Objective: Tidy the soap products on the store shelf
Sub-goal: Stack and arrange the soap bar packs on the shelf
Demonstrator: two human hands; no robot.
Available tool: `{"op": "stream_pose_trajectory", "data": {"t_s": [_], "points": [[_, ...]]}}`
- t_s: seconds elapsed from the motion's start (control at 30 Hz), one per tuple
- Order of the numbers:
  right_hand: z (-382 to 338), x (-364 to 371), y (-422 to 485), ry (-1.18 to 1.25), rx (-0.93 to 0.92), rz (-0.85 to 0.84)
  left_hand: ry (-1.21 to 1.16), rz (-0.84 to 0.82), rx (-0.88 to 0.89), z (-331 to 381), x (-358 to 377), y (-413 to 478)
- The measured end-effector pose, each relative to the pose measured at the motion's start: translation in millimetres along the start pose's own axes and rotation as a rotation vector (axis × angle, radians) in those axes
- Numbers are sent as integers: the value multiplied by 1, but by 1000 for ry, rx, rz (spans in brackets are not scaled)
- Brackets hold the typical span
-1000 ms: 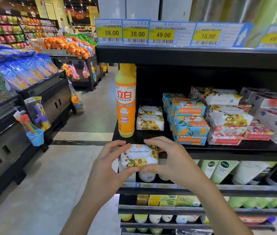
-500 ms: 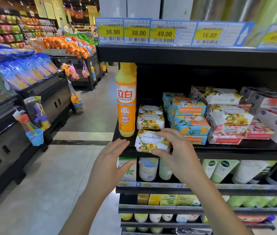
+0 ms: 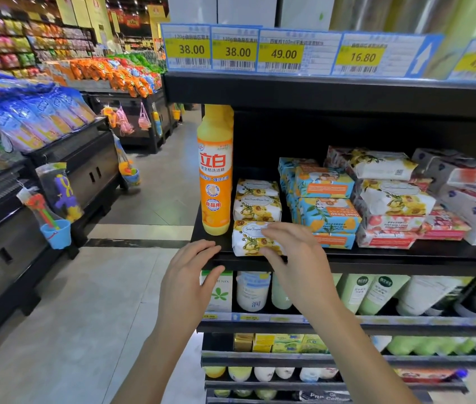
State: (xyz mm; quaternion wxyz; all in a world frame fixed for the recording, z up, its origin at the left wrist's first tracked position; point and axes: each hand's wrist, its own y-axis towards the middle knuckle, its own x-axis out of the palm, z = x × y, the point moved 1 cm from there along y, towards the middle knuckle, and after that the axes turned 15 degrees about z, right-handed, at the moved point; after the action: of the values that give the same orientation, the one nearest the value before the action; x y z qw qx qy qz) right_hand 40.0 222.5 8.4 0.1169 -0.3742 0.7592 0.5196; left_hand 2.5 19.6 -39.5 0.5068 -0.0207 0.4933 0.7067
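Note:
A white soap bar with yellow flowers [image 3: 249, 240] lies at the front edge of the black shelf [image 3: 406, 259], in front of two stacked bars of the same kind [image 3: 257, 201]. My right hand [image 3: 292, 255] holds its right end, fingers over the top and thumb at the front. My left hand [image 3: 190, 275] is off the bar, fingers relaxed, its tips at the shelf edge left of the bar. Blue-and-orange soap boxes [image 3: 325, 199] are stacked to the right.
A tall orange detergent bottle [image 3: 215, 173] stands just left of the soap stack. White floral packs [image 3: 391, 196] and red-and-white boxes [image 3: 470, 196] fill the right of the shelf. Bottles and tubes [image 3: 376, 295] line the shelf below. An aisle floor [image 3: 70, 316] opens to the left.
The soap bar went from both hands in front of the shelf onto the shelf's front edge. My left hand let go and dropped to the shelf edge; my right hand stays on the bar.

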Motion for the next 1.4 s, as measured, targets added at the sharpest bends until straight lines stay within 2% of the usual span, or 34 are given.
{"op": "stream_pose_trajectory", "data": {"t_s": [0.37,0.47,0.57,0.73,0.9,1.07,1.23,1.4], "points": [[-2,17,21,-72,-6,22,-12,-1,-47,0,1,-1],[-3,-5,18,-2,-11,62,-6,-6,-56,0,1,-1],[4,-41,26,27,-8,185,0,-10,-70,2,1,-1],[47,-99,52,-102,184,303,27,-20,-97,6,0,0],[95,-131,68,-190,380,209,55,1,-110,11,2,-3],[115,-141,75,-101,438,60,76,69,-127,32,1,-5],[134,-158,78,39,471,11,-151,160,-36,93,0,20],[144,-169,83,101,459,-28,-341,15,119,174,28,74]]}}
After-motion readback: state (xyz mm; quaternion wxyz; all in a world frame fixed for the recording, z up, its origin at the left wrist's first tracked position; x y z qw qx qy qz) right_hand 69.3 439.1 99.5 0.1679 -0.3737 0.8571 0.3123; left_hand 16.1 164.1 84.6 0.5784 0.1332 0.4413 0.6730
